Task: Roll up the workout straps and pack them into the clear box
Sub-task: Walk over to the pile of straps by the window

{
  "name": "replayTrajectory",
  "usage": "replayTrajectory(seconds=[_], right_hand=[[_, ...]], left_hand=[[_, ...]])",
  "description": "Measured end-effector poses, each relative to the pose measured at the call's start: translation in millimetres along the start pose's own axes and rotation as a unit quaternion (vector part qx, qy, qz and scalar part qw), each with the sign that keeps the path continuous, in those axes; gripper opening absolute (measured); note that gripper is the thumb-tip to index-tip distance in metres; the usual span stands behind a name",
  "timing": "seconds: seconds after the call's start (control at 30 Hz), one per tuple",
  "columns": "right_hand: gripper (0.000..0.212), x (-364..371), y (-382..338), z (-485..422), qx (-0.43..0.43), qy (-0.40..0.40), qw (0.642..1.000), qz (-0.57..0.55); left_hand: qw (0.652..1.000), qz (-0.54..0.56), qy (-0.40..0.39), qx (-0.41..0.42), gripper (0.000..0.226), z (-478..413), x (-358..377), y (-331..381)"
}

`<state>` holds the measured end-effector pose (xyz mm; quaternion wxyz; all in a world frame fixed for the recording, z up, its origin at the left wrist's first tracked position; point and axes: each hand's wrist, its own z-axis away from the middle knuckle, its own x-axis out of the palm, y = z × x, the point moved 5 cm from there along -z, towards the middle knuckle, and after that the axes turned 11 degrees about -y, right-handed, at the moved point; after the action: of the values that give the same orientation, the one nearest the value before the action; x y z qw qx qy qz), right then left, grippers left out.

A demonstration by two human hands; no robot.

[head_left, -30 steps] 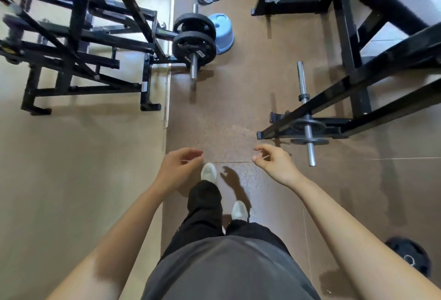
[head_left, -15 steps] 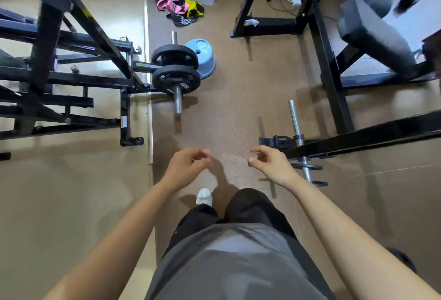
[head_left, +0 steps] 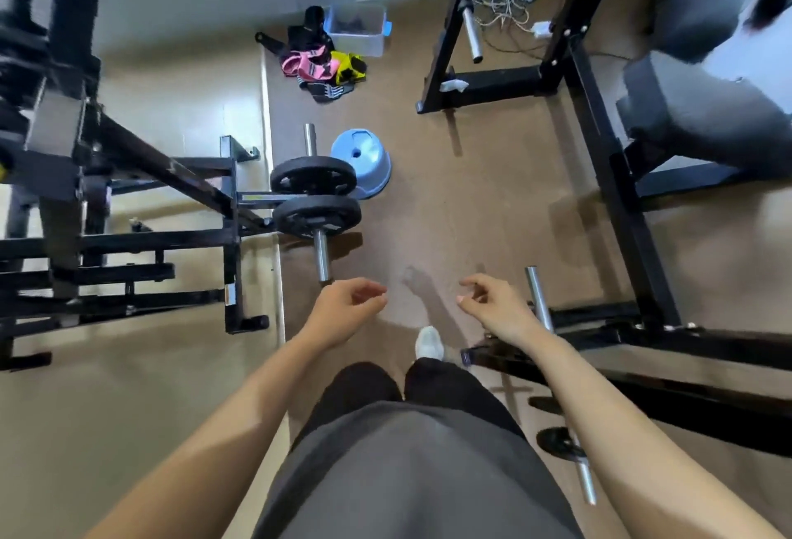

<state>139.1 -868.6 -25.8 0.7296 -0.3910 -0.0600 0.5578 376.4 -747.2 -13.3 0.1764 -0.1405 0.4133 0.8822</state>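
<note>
Dark contents of the clear box [head_left: 363,43] indistinct; left rack [head_left: 55,118] blurred, cropped at the edge.

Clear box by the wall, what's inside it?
Something dark lies in the clear box, too small to identify; its cloudy wall hides the rest. The colourful straps lie outside, beside it.

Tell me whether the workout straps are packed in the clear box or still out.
Out: the straps lie heaped on the floor beside the clear box. Something dark sits inside; cannot tell what.
</note>
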Motion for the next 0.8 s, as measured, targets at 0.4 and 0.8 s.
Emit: replayTrajectory(seconds=[0.4,0.8], right_hand=[[0.041,-135.8,-72.1,-149.5,0.013,-0.032,0.998,0.049],[0.041,-303.2,-190.3,-299.8,0.015,-0.022,0.997,0.076]], left_hand=[[0.999,0.033,0.015,-0.009,0.02,-156.3,-92.9,70.7],[0.997,0.062,0.044,0.01,0.013,-338.9,-263.0,139.1]])
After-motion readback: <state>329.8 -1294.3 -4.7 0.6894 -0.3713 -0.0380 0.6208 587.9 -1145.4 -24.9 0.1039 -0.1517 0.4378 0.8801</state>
